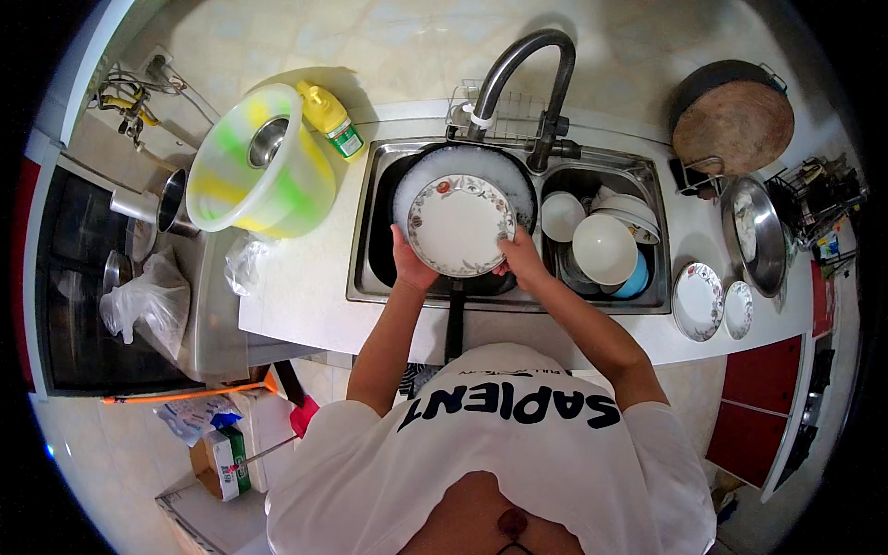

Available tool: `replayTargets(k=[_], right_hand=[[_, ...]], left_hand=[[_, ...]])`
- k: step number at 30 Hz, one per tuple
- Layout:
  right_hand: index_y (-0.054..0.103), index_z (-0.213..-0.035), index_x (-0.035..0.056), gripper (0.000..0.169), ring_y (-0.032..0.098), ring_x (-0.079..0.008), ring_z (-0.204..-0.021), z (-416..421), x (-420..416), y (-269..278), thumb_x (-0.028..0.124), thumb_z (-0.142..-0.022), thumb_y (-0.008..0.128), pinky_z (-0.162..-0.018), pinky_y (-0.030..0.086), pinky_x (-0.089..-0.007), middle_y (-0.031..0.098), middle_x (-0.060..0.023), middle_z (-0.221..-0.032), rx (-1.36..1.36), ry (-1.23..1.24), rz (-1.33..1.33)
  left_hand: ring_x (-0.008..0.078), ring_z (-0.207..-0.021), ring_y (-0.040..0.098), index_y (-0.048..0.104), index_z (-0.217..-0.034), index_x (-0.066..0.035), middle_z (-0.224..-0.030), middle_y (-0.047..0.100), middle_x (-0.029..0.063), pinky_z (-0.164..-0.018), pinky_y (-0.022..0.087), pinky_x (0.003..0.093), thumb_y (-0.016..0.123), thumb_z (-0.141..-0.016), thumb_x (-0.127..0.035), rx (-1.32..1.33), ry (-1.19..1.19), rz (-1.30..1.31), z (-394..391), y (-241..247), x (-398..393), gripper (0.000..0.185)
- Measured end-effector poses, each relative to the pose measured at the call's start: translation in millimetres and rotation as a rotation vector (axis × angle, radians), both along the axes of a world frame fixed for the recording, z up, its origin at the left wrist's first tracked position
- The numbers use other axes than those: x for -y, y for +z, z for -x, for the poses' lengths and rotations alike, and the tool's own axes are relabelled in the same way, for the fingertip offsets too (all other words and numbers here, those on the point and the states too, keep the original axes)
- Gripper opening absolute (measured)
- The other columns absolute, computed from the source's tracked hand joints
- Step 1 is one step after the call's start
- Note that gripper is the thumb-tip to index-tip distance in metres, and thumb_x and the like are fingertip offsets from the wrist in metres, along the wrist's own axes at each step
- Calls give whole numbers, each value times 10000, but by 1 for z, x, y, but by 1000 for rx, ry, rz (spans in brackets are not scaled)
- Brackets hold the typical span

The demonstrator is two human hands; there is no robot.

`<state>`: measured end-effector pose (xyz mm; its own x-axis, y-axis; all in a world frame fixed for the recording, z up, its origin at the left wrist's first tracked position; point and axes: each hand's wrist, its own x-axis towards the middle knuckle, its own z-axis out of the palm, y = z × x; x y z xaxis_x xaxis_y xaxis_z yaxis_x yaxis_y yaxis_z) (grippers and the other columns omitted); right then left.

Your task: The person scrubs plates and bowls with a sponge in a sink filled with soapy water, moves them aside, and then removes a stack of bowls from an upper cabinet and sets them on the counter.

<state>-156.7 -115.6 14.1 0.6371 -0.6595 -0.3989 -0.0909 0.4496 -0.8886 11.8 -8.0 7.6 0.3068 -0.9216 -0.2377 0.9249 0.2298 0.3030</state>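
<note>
A white plate with a floral rim (461, 225) is held in both hands above a black frying pan of soapy water (454, 158), which rests over the left sink basin. My left hand (412, 262) supports the plate's lower left edge, palm turned up. At its lower right edge, my right hand (517, 257) grips the rim; some of those fingers are hidden. The pan's handle (454, 322) points towards me. White bowls (605, 250), a small white bowl (563, 216) and a blue bowl (633, 276) lie in the right basin.
The black faucet (527, 45) arches behind the basins. A coloured plastic bucket (305, 187) and yellow bottle (329, 119) stand left. Two floral plates (697, 302) (738, 310) lie right, near a steel basin (769, 239) and a large round pan (735, 125). A wire rack (510, 107) stands behind the faucet.
</note>
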Motion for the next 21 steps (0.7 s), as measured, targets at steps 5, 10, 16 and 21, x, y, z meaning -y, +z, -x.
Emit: replayTargets(k=[5,10,16,21], right_hand=[[461,-1034,27,201,538,-163,-448,-21,-1,-16,69,-839,435,-378,437,-267,578,-98,-683,35,-56,53],[464,-1043,24,215,530,-156,-434,-24,8,-17,69,-836,424,-369,424,-267,586,-102,-687,10,-72,65],[416,-1130,32,286,581,-174,-487,-37,9,-31,177,-886,449,-401,472,-285,596,-110,-762,-64,250,8],[394,-1300,159,538,594,-306,-941,-53,61,-55,305,-828,607,-738,506,-431,553,-130,-1140,-506,270,942]], left_hand=[[365,-1238,364,329,-1366,-134,-1395,343,133,-983,315,559,324,-882,-545,-167,-126,173,24,-8,7,635],[341,-1215,408,317,-1347,-110,-1323,415,128,-903,422,555,391,-903,-456,36,-67,87,11,2,-24,568],[336,-1067,540,329,-1289,-7,-1229,477,174,-781,540,487,433,-824,5,427,-64,-288,-8,-3,-54,477],[390,-1007,560,301,-1288,11,-1208,466,222,-721,571,489,370,-724,92,476,59,-359,-16,15,-66,575]])
